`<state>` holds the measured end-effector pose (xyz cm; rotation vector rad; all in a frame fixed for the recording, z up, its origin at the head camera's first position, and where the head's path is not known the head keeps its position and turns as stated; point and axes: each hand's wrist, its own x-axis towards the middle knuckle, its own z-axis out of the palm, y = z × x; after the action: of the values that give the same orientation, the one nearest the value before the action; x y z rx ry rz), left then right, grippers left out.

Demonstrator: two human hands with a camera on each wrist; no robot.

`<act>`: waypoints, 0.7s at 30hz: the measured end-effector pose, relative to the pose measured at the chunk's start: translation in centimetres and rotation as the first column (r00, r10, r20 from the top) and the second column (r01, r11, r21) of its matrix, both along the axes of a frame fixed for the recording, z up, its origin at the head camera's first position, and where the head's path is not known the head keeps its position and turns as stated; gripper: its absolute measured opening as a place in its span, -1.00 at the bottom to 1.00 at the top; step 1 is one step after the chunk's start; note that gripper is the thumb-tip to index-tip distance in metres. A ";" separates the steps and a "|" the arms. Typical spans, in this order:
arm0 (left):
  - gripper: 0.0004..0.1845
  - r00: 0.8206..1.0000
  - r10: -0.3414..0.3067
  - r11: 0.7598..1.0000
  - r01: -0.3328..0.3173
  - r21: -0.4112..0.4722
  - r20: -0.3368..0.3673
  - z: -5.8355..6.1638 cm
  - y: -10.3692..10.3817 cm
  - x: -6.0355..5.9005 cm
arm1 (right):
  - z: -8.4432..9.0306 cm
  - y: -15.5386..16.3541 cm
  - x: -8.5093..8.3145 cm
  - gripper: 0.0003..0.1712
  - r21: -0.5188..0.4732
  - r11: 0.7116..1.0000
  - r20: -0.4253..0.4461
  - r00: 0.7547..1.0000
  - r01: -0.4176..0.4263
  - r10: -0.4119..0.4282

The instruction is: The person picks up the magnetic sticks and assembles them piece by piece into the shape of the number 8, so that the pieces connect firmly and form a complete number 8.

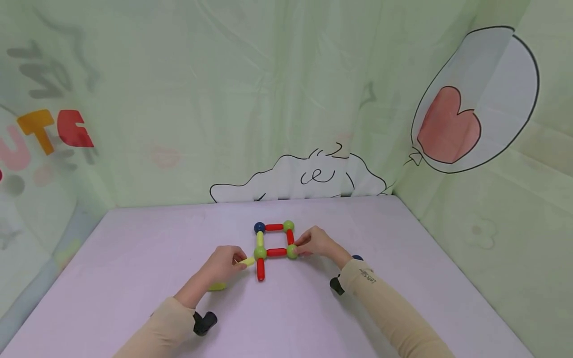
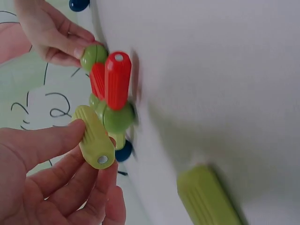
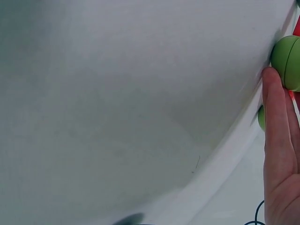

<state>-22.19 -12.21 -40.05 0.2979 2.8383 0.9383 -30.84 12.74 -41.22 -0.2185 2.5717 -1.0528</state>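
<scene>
A square of magnetic rods and balls lies on the table. Its corners are a blue ball [image 1: 259, 227], a far green ball [image 1: 288, 226], a near-left green ball [image 1: 260, 253] and a near-right green ball [image 1: 292, 251]. Red rods [image 1: 276, 252] form three sides and a yellow rod [image 1: 260, 239] the left one. Another red rod [image 1: 261, 270] juts toward me from the near-left ball. My left hand [image 1: 223, 263] pinches a yellow-green rod [image 2: 93, 137] between thumb and fingers, close beside that ball. With thumb and fingertips, my right hand [image 1: 319, 242] holds the near-right green ball.
A loose yellow-green rod [image 1: 217, 287] lies on the table [image 1: 286, 318] under my left wrist. Partly hidden behind the right forearm is another blue ball [image 1: 357, 257]. Printed curtains [image 1: 224, 99] stand along the table's back and sides.
</scene>
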 end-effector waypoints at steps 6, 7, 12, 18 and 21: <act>-0.84 1.000 -0.022 0.998 0.020 0.059 0.021 -0.6 1.9 0.0 | 0.0 0.0 0.1 -0.75 0.010 1.000 -0.026 1.000 -0.009 0.010; -0.83 1.000 -0.021 0.998 0.019 0.066 0.018 -0.7 2.2 -0.1 | 0.0 0.0 0.1 -0.75 0.017 1.000 -0.030 1.000 -0.009 0.010; -0.79 1.000 -0.009 0.996 0.008 0.092 0.016 -0.8 3.6 -0.1 | -0.2 0.1 0.0 -0.73 0.032 0.999 -0.022 1.000 0.000 0.001; -0.74 1.000 0.004 0.996 -0.006 0.090 0.021 -0.7 5.0 0.1 | -0.5 0.2 -0.2 -0.70 0.026 0.999 -0.018 1.000 0.017 -0.017; -0.73 1.000 0.011 0.996 -0.013 0.084 0.022 -0.8 5.6 0.1 | -0.5 0.1 -0.2 -0.70 0.017 1.000 -0.020 1.000 0.022 -0.022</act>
<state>-22.13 -6.64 -40.89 0.2789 2.7892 1.0586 -31.07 12.88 -41.73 -0.1978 2.6060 -1.0407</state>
